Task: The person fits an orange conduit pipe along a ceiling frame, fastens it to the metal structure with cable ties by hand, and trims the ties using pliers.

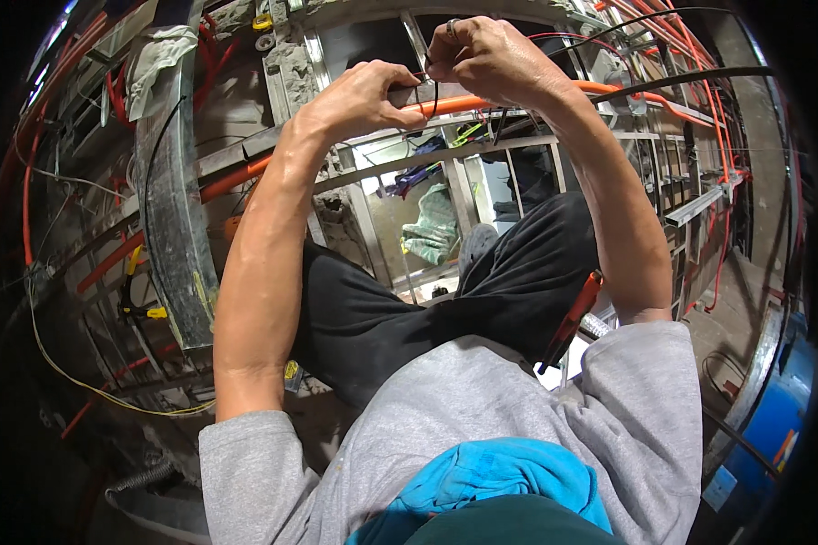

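Note:
A bright orange conduit [452, 106] crosses in front of me, and a thin black strand [435, 102] loops by it, perhaps a cable tie or wire. At the top of that strand my right hand [493, 62] is closed in a pinch, wearing a ring; its fingertips partly hide what they grip. Just left of the loop is my left hand [365, 98]. Its thumb and index finger are curved and apart, the tips close to the strand, with nothing visible held between them. Whether those tips touch the strand I cannot tell.
Metal framing [364, 222] surrounds my legs, with a greenish cloth [432, 225] below. A wide metal channel [174, 218] stands left, near a yellow-and-black tool [133, 291]. A black cable [691, 78] and orange conduits run right, above a blue drum [777, 391]. An orange-black tool [573, 320] lies against my thigh.

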A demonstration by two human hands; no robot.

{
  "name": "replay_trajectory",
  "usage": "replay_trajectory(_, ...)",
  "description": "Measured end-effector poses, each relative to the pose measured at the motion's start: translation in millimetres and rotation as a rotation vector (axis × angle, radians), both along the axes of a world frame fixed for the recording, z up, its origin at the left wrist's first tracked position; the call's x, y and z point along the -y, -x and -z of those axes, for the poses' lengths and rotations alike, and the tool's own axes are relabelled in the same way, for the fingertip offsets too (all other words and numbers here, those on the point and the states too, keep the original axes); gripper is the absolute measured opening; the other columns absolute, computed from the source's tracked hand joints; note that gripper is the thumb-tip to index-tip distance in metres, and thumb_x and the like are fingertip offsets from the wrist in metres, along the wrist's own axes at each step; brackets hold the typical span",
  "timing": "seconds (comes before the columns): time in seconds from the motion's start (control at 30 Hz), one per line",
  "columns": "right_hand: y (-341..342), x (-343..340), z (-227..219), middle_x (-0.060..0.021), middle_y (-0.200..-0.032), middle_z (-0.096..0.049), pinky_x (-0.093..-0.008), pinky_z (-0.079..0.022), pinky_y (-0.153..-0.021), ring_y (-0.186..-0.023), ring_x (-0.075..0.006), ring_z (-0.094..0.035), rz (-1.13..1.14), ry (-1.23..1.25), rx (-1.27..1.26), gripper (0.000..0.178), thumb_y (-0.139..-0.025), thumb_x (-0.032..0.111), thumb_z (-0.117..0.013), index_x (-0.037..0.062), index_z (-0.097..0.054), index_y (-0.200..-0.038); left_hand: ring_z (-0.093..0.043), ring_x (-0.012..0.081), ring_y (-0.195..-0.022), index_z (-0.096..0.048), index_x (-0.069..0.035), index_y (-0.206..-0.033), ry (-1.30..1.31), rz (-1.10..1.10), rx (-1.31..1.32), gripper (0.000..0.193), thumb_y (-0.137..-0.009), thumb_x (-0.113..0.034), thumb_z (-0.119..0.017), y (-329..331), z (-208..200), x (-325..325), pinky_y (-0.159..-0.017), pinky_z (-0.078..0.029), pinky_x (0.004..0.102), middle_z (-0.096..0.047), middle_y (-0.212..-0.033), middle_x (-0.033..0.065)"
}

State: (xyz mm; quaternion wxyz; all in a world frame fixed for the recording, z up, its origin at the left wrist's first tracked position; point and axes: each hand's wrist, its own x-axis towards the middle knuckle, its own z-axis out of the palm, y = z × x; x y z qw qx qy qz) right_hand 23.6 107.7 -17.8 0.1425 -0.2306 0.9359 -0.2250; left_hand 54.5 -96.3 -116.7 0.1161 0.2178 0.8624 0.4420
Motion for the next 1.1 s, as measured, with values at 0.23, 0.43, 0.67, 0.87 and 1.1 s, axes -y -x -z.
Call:
replay_trajectory(0.23, 46, 2, 20, -0.0095, -0.065, -0.068, -0.0340, -0.052, -0.061, -0.063, -0.0157, -0.064, -0.030, 0.164, 0.105, 0.032, -0.093, 0.026, -0.069, -0.0021, -0.071, -0.077, -0.072, 0.0315, -0.099, -0.063, 0.008, -0.129, 0.038, -0.014, 0.011, 0.078, -0.071, -0.039, -0.086, -5, -5, 2, -0.090, -0.056, 0.0394, -0.074, -0.106, 0.0235)
replay_trajectory(0.43, 91, 4, 67, -0.0067, -0.087, -0.073, -0.0256, -0.061, -0.078, -0.080, -0.0136, -0.072, 0.056, 0.275, 0.578, 0.026, -0.093, 0.023, -0.076, -0.0003, -0.072, -0.104, -0.056, 0.0386, -0.131, -0.049, 0.005, -0.145, 0.066, -0.069, 0.173, 0.100, -0.068, -0.045, -0.088, -7, -24, -2, -0.112, -0.046, 0.0466, -0.056, -0.141, 0.0285)
replay_trajectory(0.67, 106, 7, 87, -0.0048, -0.084, -0.070, -0.0263, -0.059, -0.075, -0.079, -0.0124, -0.069, -0.061, 0.247, 0.604, 0.024, -0.094, 0.024, -0.075, 0.0005, -0.071, -0.097, -0.054, 0.0386, -0.134, -0.049, 0.007, -0.144, 0.018, -0.050, 0.273, 0.096, -0.070, -0.040, -0.088, 0, -18, -3, -0.114, -0.044, 0.0467, -0.056, -0.141, 0.0287)
replay_trajectory(0.87, 78, 8, 36, -0.0068, -0.085, -0.073, -0.0305, -0.057, -0.076, -0.079, -0.0143, -0.069, -0.203, 0.190, 0.329, 0.018, -0.092, 0.018, -0.071, 0.0003, -0.072, -0.097, -0.056, 0.0356, -0.132, -0.054, 0.009, -0.139, -0.034, -0.008, 0.247, 0.085, -0.074, -0.036, -0.086, -2, -17, 1, -0.114, -0.044, 0.0445, -0.060, -0.138, 0.0274)
replay_trajectory(1.1, 38, -2, -20, -0.0041, -0.086, -0.073, -0.0302, -0.055, -0.076, -0.082, -0.0118, -0.066, -0.201, 0.264, 0.160, 0.006, -0.090, 0.005, -0.070, 0.0021, -0.073, -0.094, -0.062, 0.0361, -0.125, -0.058, 0.009, -0.134, 0.047, 0.015, 0.164, 0.080, -0.075, -0.038, -0.085, -1, -16, -1, -0.111, -0.047, 0.0444, -0.065, -0.129, 0.0271)
